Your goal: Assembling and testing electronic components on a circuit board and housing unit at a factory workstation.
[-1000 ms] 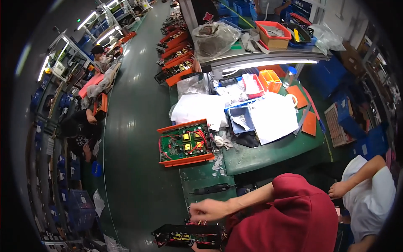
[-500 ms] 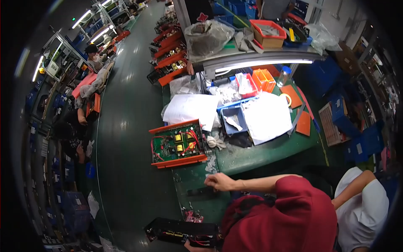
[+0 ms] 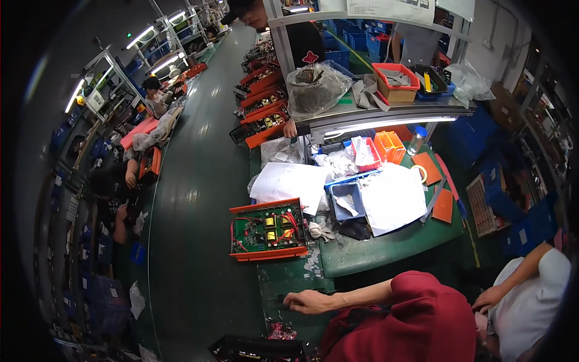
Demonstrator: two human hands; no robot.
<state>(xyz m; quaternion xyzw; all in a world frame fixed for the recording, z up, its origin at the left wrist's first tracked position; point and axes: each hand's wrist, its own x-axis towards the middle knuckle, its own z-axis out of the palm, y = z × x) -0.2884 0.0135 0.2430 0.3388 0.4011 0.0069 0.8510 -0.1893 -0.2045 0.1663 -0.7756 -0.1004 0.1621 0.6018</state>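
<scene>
My right hand [image 3: 309, 301] reaches leftward over the green bench from my red sleeve [image 3: 416, 314]. Its fingers are curled together at a dark, long object [image 3: 278, 298] on the bench; what they hold is hidden. At the lower edge lies a black casing [image 3: 256, 349], partly cut off. My left hand is out of sight. Small red and pink parts [image 3: 281, 330] lie between the casing and my right hand. Beyond that hand stands an orange-sided chassis [image 3: 268, 254] with a green circuit board [image 3: 256, 231], yellow-wrapped transformers and red wires.
White sheets [image 3: 395, 202], a blue bin [image 3: 347, 202], orange bins [image 3: 390, 146] and a bottle [image 3: 417, 140] crowd the lit bench under a shelf [image 3: 386, 111]. Several orange chassis [image 3: 265, 125] line the far left. A person in white [image 3: 531, 301] sits close at right; others work beyond.
The whole view has shifted, so the bench sits lower. My left hand, earlier on the black casing, has left the picture. My right hand has come down to the dark object.
</scene>
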